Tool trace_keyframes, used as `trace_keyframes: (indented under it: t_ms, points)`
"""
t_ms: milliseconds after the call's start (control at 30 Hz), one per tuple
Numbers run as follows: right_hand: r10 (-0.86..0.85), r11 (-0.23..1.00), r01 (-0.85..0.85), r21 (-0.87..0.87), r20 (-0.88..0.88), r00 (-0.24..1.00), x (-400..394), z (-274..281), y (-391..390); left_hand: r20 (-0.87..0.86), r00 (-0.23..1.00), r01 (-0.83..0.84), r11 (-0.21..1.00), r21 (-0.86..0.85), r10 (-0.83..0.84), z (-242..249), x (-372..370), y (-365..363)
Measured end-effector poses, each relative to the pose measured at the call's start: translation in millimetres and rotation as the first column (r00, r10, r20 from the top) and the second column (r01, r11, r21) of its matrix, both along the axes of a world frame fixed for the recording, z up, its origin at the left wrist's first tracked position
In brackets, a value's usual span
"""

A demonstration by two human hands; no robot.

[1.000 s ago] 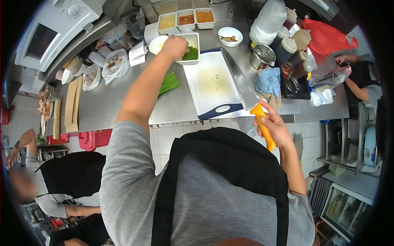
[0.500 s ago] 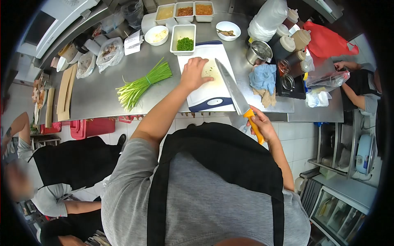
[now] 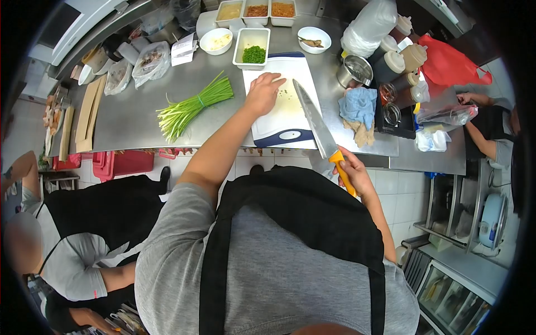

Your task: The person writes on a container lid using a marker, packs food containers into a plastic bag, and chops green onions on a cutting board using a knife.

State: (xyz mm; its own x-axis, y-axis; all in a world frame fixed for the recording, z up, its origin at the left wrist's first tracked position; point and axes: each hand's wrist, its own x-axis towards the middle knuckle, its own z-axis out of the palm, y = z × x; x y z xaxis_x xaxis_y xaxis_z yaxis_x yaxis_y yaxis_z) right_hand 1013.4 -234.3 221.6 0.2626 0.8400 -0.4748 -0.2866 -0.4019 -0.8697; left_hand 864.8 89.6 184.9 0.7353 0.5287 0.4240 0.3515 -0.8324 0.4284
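My left hand (image 3: 264, 93) rests on the left part of the white cutting board (image 3: 268, 124), its fingers extended and slightly apart, with nothing visibly held. Small green bits (image 3: 285, 92) lie on the board to the right of its fingertips. Closed round the orange handle of a large knife (image 3: 317, 124), my right hand (image 3: 355, 174) is beyond the board's near right corner; the blade slants up across the board's right side. A white tub (image 3: 238, 54) of chopped greens touches the board's far left corner. Left of the board lies a banded bunch of green stalks (image 3: 192, 107).
Bowls (image 3: 207, 44) (image 3: 314, 49) and food containers (image 3: 257, 21) line the back. At right are a metal pot (image 3: 355, 71), a blue cloth (image 3: 358, 105) and sauce bottles (image 3: 389, 66). One co-worker (image 3: 78, 240) is at lower left, another (image 3: 484, 125) at far right.
My left hand has shifted a little left on the board, and its thumb has drawn in closer to the fingers. The knife stays in my right hand. The view has shifted slightly.
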Motion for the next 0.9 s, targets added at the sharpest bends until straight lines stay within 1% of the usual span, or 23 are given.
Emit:
trace_keyframes:
  t_ms: [67,167,267,367,467,500,567,600,633,667,733,800,833,900]
  points:
    - [-0.007,1.0,0.008,0.011,-0.029,1.0,-0.1,1.3,-0.2,-0.037,0.997,0.067,0.997,-0.043,-0.069,-1.6,-2.2,6.2]
    - [-0.019,1.0,0.018,-0.01,-0.045,0.999,-3.2,-3.6,0.2,-0.025,0.985,0.163,0.977,-0.138,-0.168,-4.4,-10.8,6.7]
    - [0.013,1.0,-0.012,0.008,-0.034,0.999,-8.8,-5.7,4.4,0.099,0.989,0.139,0.932,-0.333,-0.112,6.4,-19.4,0.1]
    - [0.015,0.998,-0.013,0.065,-0.033,0.999,-10.8,-5.4,8.6,0.107,0.99,0.116,0.963,-0.242,-0.092,17.0,-23.4,-5.4]
    - [-0.077,0.997,0.08,0.006,-0.174,0.982,-8.4,14.8,13.8,0.161,0.986,0.041,0.997,-0.065,-0.03,27.8,-27.2,-29.5]
    - [-0.061,0.997,0.073,0.033,-0.286,0.956,-3.2,15.5,14.6,0.172,0.985,0.026,0.994,-0.107,-0.007,23.6,-28.4,-35.7]
    - [-0.044,0.995,0.075,0.064,-0.397,0.917,-1.5,14.1,15.6,0.19,0.981,-0.005,0.982,-0.188,0.041,13.1,-30.9,-46.4]
    - [-0.033,0.994,0.077,0.08,-0.45,0.892,-0.9,12.9,16.3,0.28,0.95,0.035,0.838,-0.545,0.142,17.6,-29.4,-55.0]
    - [-0.036,0.993,0.084,0.084,-0.459,0.888,-2.8,12.1,17.3,0.319,0.909,0.118,0.57,-0.813,0.268,25.7,-26.0,-66.1]
    - [-0.04,0.992,0.091,0.087,-0.46,0.887,-4.6,13.3,18.8,0.302,0.866,0.229,0.222,-0.948,0.397,30.6,-24.7,-75.7]
    - [-0.048,0.991,0.101,0.09,-0.463,0.885,-8.8,16.0,21.4,0.227,0.876,0.289,-0.085,-0.954,0.425,33.1,-27.3,-89.7]
    - [-0.042,0.992,0.094,0.09,-0.461,0.887,-12.1,17.3,23.0,0.17,0.895,0.338,-0.378,-0.862,0.412,38.9,-27.1,-104.7]
    - [-0.039,0.992,0.091,0.092,-0.46,0.887,-13.2,17.6,23.9,0.185,0.93,0.315,-0.433,-0.845,0.317,44.4,-25.4,-110.9]
    - [-0.033,0.994,0.072,0.076,-0.426,0.904,-15.2,16.8,25.1,0.252,0.909,0.397,-0.506,-0.766,0.331,44.1,-17.3,-114.0]
